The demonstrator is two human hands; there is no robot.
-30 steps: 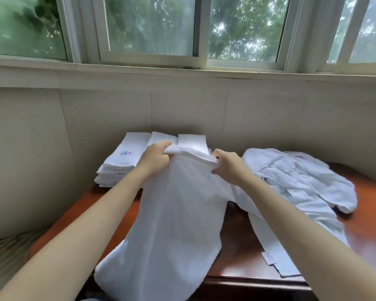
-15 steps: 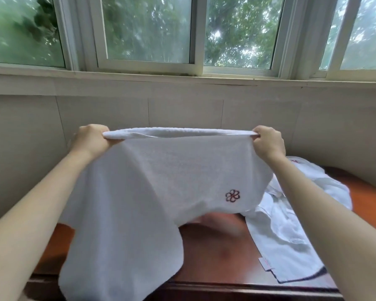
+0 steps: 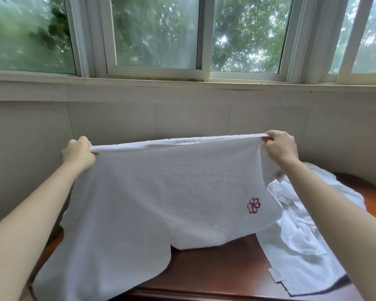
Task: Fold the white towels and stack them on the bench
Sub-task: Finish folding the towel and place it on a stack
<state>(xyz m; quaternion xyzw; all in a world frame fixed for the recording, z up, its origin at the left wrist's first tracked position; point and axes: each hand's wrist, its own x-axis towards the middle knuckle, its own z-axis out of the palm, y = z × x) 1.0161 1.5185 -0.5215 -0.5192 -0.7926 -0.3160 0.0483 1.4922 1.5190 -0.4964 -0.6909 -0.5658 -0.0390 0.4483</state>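
I hold a white towel [image 3: 161,203] stretched wide in the air above the wooden bench [image 3: 215,270]. My left hand [image 3: 78,154] grips its upper left corner and my right hand [image 3: 280,147] grips its upper right corner. The top edge is taut between them. A small red flower emblem [image 3: 253,205] shows on the towel's lower right. The lower part hangs down and drapes over the bench's front edge. The stack of folded towels seen earlier at the back left is hidden behind the spread towel.
A heap of unfolded white towels [image 3: 297,231] lies on the bench's right side, a label tag at its front. A tiled wall [image 3: 182,114] rises close behind the bench, with windows [image 3: 156,33] above it.
My hands have moved from close together to far apart, spreading the towel wide and lifting it. Since half a second ago the top edge has dropped slightly.
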